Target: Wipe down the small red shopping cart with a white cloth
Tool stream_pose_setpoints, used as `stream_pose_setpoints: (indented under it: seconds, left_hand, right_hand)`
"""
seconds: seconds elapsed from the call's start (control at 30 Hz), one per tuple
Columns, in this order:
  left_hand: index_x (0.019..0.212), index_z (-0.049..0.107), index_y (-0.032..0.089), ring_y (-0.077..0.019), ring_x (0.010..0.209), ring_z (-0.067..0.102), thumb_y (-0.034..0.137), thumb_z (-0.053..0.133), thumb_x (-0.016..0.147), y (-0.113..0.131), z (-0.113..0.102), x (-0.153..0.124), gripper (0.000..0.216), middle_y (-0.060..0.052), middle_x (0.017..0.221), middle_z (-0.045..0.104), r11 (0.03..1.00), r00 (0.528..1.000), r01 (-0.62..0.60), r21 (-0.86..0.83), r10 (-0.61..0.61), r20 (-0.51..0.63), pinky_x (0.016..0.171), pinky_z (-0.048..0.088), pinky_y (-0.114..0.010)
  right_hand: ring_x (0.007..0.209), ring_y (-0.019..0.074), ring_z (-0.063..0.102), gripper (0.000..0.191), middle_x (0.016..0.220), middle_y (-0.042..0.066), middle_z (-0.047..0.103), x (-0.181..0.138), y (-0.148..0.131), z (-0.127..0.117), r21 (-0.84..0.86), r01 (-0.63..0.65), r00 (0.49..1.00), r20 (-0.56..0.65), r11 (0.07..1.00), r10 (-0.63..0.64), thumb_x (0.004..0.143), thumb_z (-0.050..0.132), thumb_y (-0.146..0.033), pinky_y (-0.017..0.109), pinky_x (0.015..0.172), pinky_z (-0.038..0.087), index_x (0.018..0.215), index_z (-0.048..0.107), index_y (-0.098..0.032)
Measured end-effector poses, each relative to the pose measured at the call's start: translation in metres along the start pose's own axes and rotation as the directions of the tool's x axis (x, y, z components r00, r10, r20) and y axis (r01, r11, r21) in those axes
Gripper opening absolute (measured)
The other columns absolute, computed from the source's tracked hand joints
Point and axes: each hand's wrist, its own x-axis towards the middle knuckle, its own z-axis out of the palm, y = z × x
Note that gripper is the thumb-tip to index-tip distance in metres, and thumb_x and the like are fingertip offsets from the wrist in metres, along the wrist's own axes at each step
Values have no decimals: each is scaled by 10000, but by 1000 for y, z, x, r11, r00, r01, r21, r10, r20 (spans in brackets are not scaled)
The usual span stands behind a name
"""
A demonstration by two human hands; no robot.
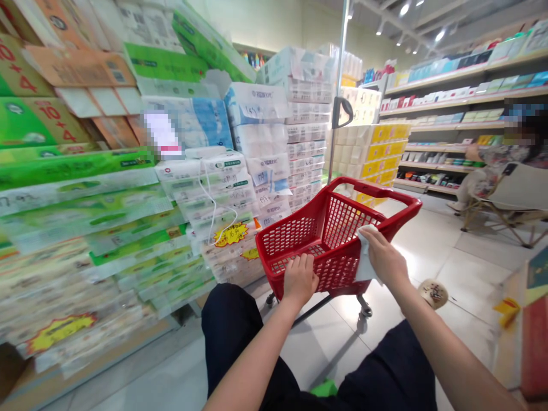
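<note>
Head view: cart (336, 277) lengthwise aslant, handle (379, 193) rightward; left fingers (301, 264) curled over rim (336, 250), right fingers (374, 237) clasping cloth (363, 260)

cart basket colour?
Red basket with a grid of holes; best seen in the head view.

A hand could pass over the near side of the cart (336, 271) between the left hand (301, 279) and the cloth (363, 264), but the handle (375, 192) rises at right and packs (266, 142) crowd the far left.
</note>
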Motion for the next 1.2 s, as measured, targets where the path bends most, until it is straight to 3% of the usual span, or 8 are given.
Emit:
stream_pose_setpoints:
  seconds: [0.17, 0.3, 0.47, 0.6, 0.77, 0.87, 1.03, 1.2]
  left_hand:
    - [1185, 505, 182, -247, 972, 521, 228, 601, 791, -4, -1, 2, 408, -76, 1069, 579, 1000, 1000, 5, -3, -5, 0, 879, 421, -386]
    - [1193, 503, 185, -246, 972, 524, 230, 601, 792, -8, 0, 3, 415, -75, 1065, 584, 1000, 1000, 0, -10, 0, 5, 875, 422, -381]
    - [1205, 493, 174, -245, 975, 524, 233, 595, 794, -3, 3, 3, 428, -78, 1078, 584, 1000, 1000, -8, -24, 8, -7, 875, 424, -382]
    - [1178, 505, 177, -244, 964, 523, 240, 601, 790, 3, 3, 4, 405, -77, 1070, 582, 1000, 1000, 6, -23, -7, -9, 873, 423, -381]
    - [1204, 499, 182, -249, 982, 522, 245, 603, 797, 0, 1, 4, 425, -80, 1093, 582, 1000, 1000, 16, -14, -16, 6, 886, 417, -386]
    - [1205, 500, 186, -250, 985, 521, 236, 595, 804, -3, 0, 3, 415, -81, 1092, 585, 1000, 1000, 8, -7, -8, 13, 888, 416, -386]
    - [1194, 506, 179, -242, 971, 522, 241, 592, 812, 0, 0, 2, 397, -79, 1075, 580, 1000, 1000, -1, 4, 1, 2, 870, 427, -378]
    - [1215, 496, 172, -252, 991, 519, 271, 597, 822, 4, 2, 4, 418, -90, 1108, 573, 1000, 1000, 15, 6, -15, 12, 888, 420, -393]
  right_hand:
    - [1103, 157, 633, 606, 1464, -57, 491, -19, -47, 26, 88, 154, 985, 63, 984, -160, 910, 393, -131, 265, 816, 577, 1457, 402, -394]
    - [1062, 158, 653, 583, 1471, -87, 480, -9, -21, 9, 56, 153, 982, 107, 987, -158, 929, 388, -170, 264, 755, 582, 1442, 398, -447]
    - [988, 176, 683, 487, 1472, -74, 481, 14, 24, -16, -30, 3, 998, 69, 1000, -1, 967, 381, -271, 265, 662, 571, 1423, 434, -435]
    - [976, 180, 688, 513, 1483, -49, 469, 4, 1, -1, -6, -8, 998, 64, 1000, 9, 956, 374, -227, 286, 696, 584, 1436, 432, -397]
    - [1135, 145, 627, 543, 1490, -65, 459, -16, -32, 16, 173, 133, 982, 110, 976, -154, 966, 368, -217, 260, 865, 563, 1466, 370, -429]
    - [1120, 148, 637, 528, 1470, -76, 484, -12, -15, 6, 179, 120, 984, 112, 976, -141, 967, 389, -243, 264, 873, 562, 1450, 387, -458]
    - [1091, 193, 656, 514, 1481, -42, 475, 0, 13, -8, 84, -16, 1000, 29, 996, 13, 963, 405, -265, 295, 808, 588, 1453, 405, -423]
    - [1133, 171, 633, 556, 1476, -43, 480, -17, -43, 14, 176, 65, 995, 63, 982, -77, 945, 398, -180, 288, 877, 571, 1453, 407, -403]
